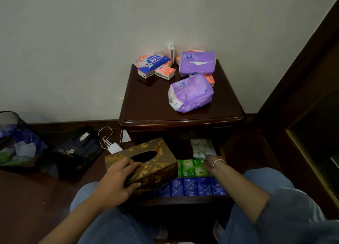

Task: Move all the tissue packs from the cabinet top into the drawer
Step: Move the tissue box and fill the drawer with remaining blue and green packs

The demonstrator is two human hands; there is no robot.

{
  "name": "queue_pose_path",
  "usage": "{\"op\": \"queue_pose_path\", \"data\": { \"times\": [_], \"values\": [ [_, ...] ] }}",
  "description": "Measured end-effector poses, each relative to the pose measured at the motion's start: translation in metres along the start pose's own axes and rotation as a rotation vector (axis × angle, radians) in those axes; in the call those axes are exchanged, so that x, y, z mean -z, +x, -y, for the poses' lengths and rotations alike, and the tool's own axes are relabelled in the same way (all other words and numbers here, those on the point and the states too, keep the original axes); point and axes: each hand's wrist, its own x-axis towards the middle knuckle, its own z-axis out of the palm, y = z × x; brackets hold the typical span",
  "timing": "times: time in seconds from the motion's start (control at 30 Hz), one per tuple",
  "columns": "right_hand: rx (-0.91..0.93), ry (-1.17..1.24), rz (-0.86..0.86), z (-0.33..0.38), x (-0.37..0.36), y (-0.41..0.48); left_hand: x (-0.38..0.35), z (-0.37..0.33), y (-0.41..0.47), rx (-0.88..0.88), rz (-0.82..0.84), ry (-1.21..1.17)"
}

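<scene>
Several tissue packs lie on the dark wooden cabinet top: two large purple packs, a blue and pink pack and small red-orange packs. Below it the drawer stands open, holding green packs, blue packs and a white pack. My left hand grips a gold-patterned tissue box held over the drawer's left side. My right hand reaches into the drawer among the green packs; its fingers are mostly hidden.
A wire bin with a blue bag, a dark bag and a white charger with cable sit on the floor at left. Dark wooden furniture rises at right. My knees flank the drawer.
</scene>
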Motion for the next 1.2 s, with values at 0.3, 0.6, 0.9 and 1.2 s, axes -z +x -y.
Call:
{"op": "queue_pose_path", "data": {
  "times": [0.3, 0.6, 0.9, 1.2],
  "values": [
    [-0.191, -0.47, 0.644, -0.002, 0.01, -0.056, -0.019, -0.012, 0.038, -0.108, 0.09, -0.13],
    [-0.143, -0.29, 0.324, -0.011, 0.012, -0.048, -0.051, -0.015, 0.052, 0.07, -0.015, -0.107],
    [-0.104, -0.229, 0.162, -0.001, 0.001, -0.035, -0.084, -0.027, 0.058, 0.664, -0.169, -0.67],
    [-0.023, -0.172, 0.091, -0.001, -0.032, -0.018, -0.094, -0.003, 0.076, 0.768, -0.073, -0.979]
  ]
}}
